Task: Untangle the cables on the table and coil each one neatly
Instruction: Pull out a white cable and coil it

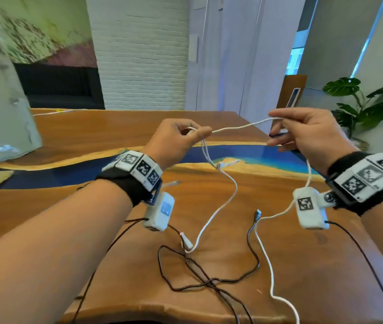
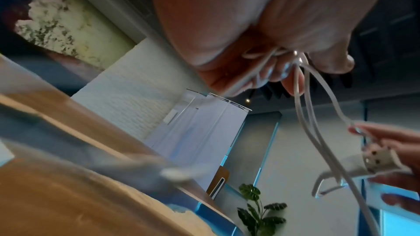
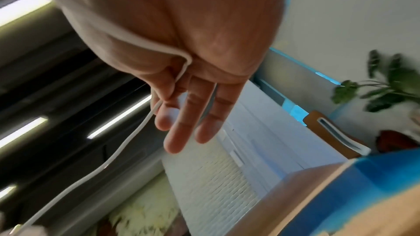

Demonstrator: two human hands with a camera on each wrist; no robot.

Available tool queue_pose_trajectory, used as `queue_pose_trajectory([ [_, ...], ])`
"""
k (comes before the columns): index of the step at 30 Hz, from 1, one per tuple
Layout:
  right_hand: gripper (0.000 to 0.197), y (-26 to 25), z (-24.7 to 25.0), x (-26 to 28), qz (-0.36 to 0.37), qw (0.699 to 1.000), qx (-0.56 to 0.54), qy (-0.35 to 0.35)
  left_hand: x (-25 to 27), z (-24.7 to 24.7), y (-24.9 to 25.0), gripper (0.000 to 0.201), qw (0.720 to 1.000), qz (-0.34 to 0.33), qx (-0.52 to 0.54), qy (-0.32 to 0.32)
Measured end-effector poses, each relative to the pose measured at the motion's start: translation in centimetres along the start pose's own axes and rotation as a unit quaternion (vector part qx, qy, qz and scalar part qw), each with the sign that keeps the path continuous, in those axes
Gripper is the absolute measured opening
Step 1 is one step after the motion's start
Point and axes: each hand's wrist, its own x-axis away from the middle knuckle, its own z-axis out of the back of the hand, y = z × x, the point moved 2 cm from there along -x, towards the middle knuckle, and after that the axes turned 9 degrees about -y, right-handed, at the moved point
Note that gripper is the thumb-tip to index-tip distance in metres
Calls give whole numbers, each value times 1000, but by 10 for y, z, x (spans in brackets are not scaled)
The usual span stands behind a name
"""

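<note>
Both hands are raised above the wooden table [image 1: 92, 134] with a white cable [image 1: 239, 125] stretched between them. My left hand [image 1: 186, 134] pinches small loops of that cable [image 2: 302, 100], with strands hanging from it to the table. My right hand [image 1: 302, 129] pinches the cable [image 3: 127, 143] between thumb and forefinger; its other fingers [image 3: 181, 132] are straight. From the right hand the cable drops past the wrist and runs to the front table edge [image 1: 267, 265]. A thin black cable [image 1: 209, 280] lies in loose crossing loops on the table below, its plug [image 1: 257, 215] lifted.
A grey-green bag or wrapped bulk [image 1: 1, 108] stands at the table's left. A blue resin strip [image 1: 244, 152] crosses the tabletop. A potted plant [image 1: 361, 106] stands beyond the right edge. Black leads from the wrist cameras trail over the front of the table [image 1: 361, 253].
</note>
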Motion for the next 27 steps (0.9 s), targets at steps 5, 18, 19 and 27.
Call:
queue_pose_trajectory([
  [5, 33, 35, 30, -3, -69, 992, 34, 97, 8, 37, -14, 27, 994, 38, 14, 98],
  [18, 30, 91, 64, -1, -221, 959, 133, 114, 21, 82, -36, 29, 970, 83, 31, 227],
  [19, 30, 90, 61, 0, -230, 957, 146, 98, 22, 82, -36, 29, 973, 85, 27, 214],
  [27, 34, 72, 7, -6, -221, 934, 272, -73, 15, 53, -15, 27, 992, 53, 38, 104],
])
